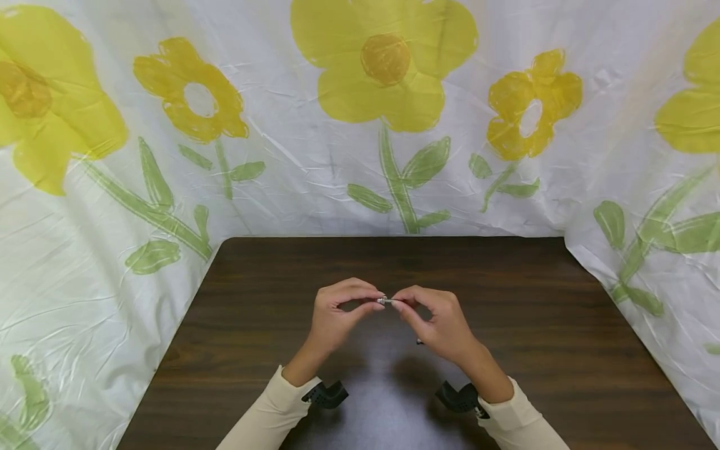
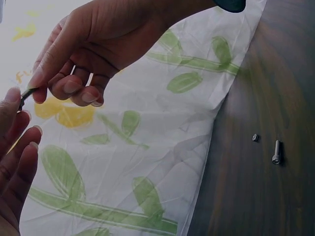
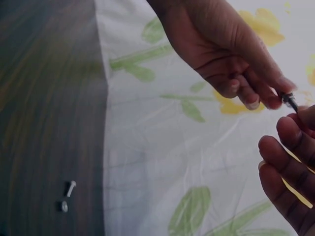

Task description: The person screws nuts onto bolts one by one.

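"Fingers (image 1: 357, 292) first: how do they stand?"
"Left hand (image 1: 333, 314) and right hand (image 1: 444, 317) each pinch one end of the bolt (image 1: 385, 300), thumb and fingertips almost together."
"Its axis?"
"Sideways, bridging the two hands, thick end at the left; I can't tell what forms it. Keeping that line straight matters most, I judge."
"Anything else?"
"I see a loose bolt (image 2: 277, 153) and nut (image 2: 255, 138) on the table (image 1: 534, 350), nearer the right hand."

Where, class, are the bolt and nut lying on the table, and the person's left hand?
Bolt (image 2: 277, 150): left wrist view, on its shaft.
Nut (image 2: 256, 138): left wrist view, on its middle.
Left hand (image 1: 332, 317): head view, middle of the hand.
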Available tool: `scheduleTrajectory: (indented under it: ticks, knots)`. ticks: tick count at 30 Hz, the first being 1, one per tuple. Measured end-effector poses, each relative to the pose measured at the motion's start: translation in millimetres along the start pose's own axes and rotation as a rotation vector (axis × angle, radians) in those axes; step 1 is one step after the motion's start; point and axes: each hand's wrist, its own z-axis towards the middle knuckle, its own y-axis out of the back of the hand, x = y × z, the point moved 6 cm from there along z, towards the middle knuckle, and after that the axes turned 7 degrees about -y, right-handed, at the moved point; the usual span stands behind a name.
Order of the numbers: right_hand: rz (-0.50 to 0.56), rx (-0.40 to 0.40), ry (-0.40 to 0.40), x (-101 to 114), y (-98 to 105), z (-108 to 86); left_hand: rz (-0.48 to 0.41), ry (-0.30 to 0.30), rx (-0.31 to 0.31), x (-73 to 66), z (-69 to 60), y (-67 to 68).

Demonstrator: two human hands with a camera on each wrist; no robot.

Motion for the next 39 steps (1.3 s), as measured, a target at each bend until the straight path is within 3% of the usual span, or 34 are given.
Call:
scheduleTrajectory:
  ticks: [8,16,27,33,39]
  knots:
    - [-0.014,0.002,-0.018,0,0,3.1,0.028,0.05,0.02,4.9,0.2,5.6]
    - [-0.075,0.022,-0.049,-7,-5,9.9,0.066,0.149,0.078,9.4,-1.3,15.9]
    - [-0.17,0.034,-0.158,-24,-34,-2.2,0.13,0.243,0.157,22.6,-25.0,28.7]
    - [-0.256,0.096,-0.27,-36,-52,-10.4,0.125,0.326,0.202,33.8,-41.2,31.9]
    - [-0.385,0.206,-0.369,-53,-70,-10.9,0.183,0.431,0.243,47.1,-55.2,36.2]
